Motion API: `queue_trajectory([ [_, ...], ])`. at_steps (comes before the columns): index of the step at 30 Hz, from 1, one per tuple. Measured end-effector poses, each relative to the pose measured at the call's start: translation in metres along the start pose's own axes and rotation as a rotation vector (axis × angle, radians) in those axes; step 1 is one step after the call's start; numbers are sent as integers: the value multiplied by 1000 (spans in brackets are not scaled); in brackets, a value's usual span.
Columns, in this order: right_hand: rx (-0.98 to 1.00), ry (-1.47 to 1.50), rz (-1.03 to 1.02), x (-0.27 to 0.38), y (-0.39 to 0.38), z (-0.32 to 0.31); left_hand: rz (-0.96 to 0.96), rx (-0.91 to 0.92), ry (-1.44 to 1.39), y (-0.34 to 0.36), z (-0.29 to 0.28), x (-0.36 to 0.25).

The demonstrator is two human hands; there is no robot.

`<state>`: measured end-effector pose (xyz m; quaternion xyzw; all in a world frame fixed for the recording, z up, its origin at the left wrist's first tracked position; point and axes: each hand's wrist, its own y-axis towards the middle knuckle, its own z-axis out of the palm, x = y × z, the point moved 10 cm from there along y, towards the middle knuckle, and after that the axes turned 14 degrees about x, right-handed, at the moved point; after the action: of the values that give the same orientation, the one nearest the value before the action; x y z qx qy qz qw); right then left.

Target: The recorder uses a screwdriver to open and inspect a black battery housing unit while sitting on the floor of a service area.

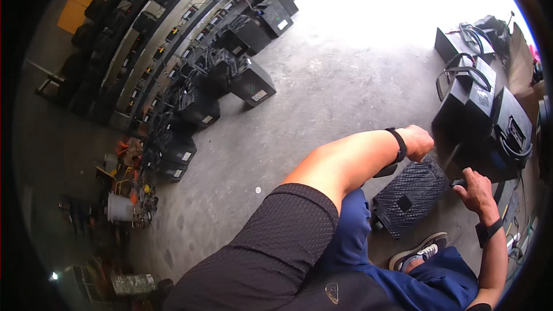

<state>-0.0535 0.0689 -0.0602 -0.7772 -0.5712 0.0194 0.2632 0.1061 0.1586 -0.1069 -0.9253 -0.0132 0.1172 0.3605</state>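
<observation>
On the floor in front of me lies a black, ribbed box or panel [408, 197] with a diamond-shaped patch in its middle. My left hand [419, 143] is closed at its far end, and whatever the fingers hold is hidden. To the right of the panel, my right hand [477, 193] is closed round a small dark object [459, 184], too dark to name. Just beyond both hands stands a large black box [481, 158].
More black boxes [469, 89] with thick cables stand at the right. Along the left runs a metal rack [178, 29] with small devices, and black battery-like boxes [252, 83] line its foot. A pale bucket [120, 207] sits among clutter at the left. My shoe [423, 250] is close to the panel.
</observation>
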Motion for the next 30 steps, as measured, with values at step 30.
queue_trajectory([
  [30, -13, -69, -103, -6, -1, 15, 35, 35, -17, -8, -8, -9],
])
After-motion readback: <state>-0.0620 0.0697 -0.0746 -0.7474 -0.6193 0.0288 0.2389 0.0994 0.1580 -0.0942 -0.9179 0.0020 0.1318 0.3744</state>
